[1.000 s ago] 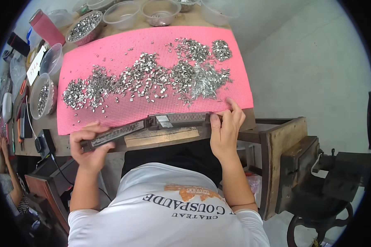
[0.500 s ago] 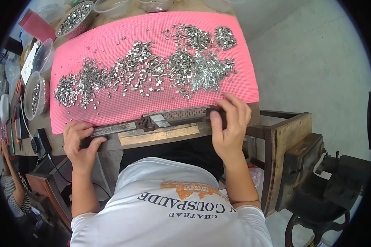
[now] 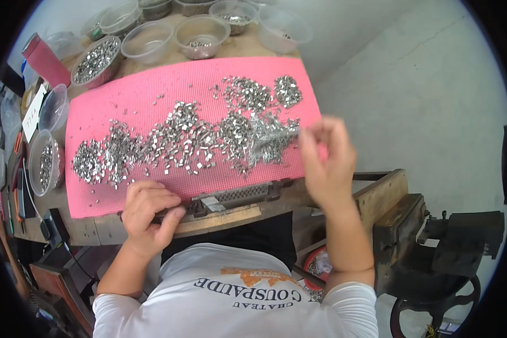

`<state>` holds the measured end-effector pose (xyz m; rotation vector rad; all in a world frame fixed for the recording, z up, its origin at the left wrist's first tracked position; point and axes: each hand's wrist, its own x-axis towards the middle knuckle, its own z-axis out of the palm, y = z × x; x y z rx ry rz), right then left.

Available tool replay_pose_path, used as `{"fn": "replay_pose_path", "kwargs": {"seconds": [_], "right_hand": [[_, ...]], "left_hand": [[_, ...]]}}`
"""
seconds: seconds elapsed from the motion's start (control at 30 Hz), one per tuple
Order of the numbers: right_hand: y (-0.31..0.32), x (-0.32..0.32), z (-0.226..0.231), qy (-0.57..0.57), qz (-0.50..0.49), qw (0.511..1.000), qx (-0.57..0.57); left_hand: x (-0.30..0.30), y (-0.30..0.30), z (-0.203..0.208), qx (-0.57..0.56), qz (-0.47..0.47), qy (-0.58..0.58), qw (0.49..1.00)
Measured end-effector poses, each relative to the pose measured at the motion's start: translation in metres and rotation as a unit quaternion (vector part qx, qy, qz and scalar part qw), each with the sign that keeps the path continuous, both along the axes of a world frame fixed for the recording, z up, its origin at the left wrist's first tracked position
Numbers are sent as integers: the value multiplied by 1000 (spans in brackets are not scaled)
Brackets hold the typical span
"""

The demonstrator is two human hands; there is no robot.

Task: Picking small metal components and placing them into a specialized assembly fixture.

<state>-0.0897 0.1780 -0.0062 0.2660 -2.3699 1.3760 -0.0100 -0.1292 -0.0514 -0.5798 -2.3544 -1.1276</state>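
Observation:
A long dark metal jig [image 3: 235,195] with a slotted top lies along the near edge of the pink mat [image 3: 118,200]. My left hand [image 3: 152,213] is closed over the jig's left part, thumb on the near side. My right hand [image 3: 329,160] is raised at the mat's right edge, blurred by motion, with thumb and fingers brought together. A thin grey streak shows by its fingertips, too smeared to name. Just left of that hand lies a heap of thin silver pins [image 3: 269,141]. Heaps of small shiny metal pieces [image 3: 183,138] spread leftward across the mat.
Clear plastic bowls [image 3: 201,34], some with metal pieces, line the table's far side. A pink tumbler [image 3: 45,61] stands at far left. More tubs [image 3: 46,163] sit left of the mat. A dark machine [image 3: 411,242] stands at right. Beside my lap is a red container [image 3: 316,269].
My right hand has let go of the jig's right end and risen beside the pins. Along the jig, my left hand has moved rightward. The view takes in more of the far table.

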Motion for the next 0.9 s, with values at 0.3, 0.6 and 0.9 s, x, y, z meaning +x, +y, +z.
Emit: {"fn": "replay_pose_path", "kwargs": {"seconds": [0.3,0.6,0.9], "right_hand": [[10,-213,38,244,-109,945,187],[6,-155,7,-4,2,991,131],[37,-107,-23,-31,97,980,171]], "left_hand": [[-4,-1,-9,-5,-16,6,1000],[-9,-6,5,22,-34,-68,997],[-65,3,47,-68,-39,-102,992]]}}
